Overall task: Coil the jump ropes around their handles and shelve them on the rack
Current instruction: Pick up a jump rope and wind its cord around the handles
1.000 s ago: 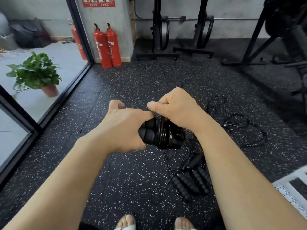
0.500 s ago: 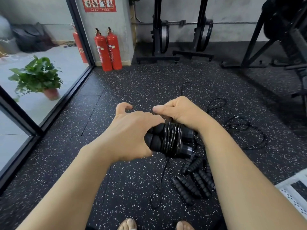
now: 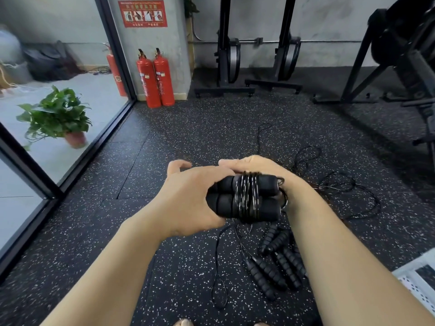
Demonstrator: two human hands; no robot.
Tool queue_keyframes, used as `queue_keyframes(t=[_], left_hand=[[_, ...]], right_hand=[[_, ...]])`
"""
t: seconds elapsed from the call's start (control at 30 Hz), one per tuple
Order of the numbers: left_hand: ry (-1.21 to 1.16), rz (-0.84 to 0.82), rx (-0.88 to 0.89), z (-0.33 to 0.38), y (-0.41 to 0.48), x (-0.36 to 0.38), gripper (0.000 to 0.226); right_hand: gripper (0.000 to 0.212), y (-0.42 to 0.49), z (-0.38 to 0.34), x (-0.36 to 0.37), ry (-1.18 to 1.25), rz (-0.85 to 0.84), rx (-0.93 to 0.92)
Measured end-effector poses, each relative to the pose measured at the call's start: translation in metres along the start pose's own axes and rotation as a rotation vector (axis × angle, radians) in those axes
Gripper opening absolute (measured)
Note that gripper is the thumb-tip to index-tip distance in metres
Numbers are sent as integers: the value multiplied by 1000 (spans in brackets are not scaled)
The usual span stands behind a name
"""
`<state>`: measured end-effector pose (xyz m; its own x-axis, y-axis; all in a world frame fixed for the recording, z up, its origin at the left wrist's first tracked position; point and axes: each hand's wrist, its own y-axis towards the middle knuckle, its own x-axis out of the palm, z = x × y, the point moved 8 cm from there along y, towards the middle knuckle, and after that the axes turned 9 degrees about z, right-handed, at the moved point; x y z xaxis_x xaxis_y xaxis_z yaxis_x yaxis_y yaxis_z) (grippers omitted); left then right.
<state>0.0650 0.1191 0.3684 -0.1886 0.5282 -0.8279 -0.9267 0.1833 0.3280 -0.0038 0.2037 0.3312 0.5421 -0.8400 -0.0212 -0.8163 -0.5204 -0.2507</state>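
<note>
The pair of black foam handles (image 3: pixel 247 198), wound with thin black cord, is gripped by the curled fingers of the left hand (image 3: pixel 188 198) and, from behind, of the right hand (image 3: pixel 254 168). Below this bundle, other ribbed black handles (image 3: pixel 277 260) lie uncoiled. Coiling appears nearly complete for one rope; shelving on the white perforated rack (image 3: pixel 419 283), lower right of the bundle, remains.

Speckled black floor (image 3: pixel 188 137) with loose jump ropes (image 3: pixel 288 264) (ribbed handles (image 3: pixel 260 270) bunched together) and two fire extinguishers (image 3: pixel 163 78)
</note>
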Motion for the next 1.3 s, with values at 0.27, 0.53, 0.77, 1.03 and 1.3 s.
queue_keyframes(t=[0.27,0.53,0.77,1.03,1.3], left_hand=[[-198,276,-500,-62,2,-17,31],[5,304,-766,-105,-11,-27,29],[182,308,-871,-126,-25,-41,25],[380,263,-720,-102,-11,-37,15],[591,-27,-268,-46,7,-4,24]], right_hand=[[41,12,29,-5,-242,384,3],[42,9,6,33,-581,328,-204],[48,-11,-29,45,-783,425,-401],[47,-30,-67,39,-740,526,-578],[48,-13,-59,16,-752,417,-535]])
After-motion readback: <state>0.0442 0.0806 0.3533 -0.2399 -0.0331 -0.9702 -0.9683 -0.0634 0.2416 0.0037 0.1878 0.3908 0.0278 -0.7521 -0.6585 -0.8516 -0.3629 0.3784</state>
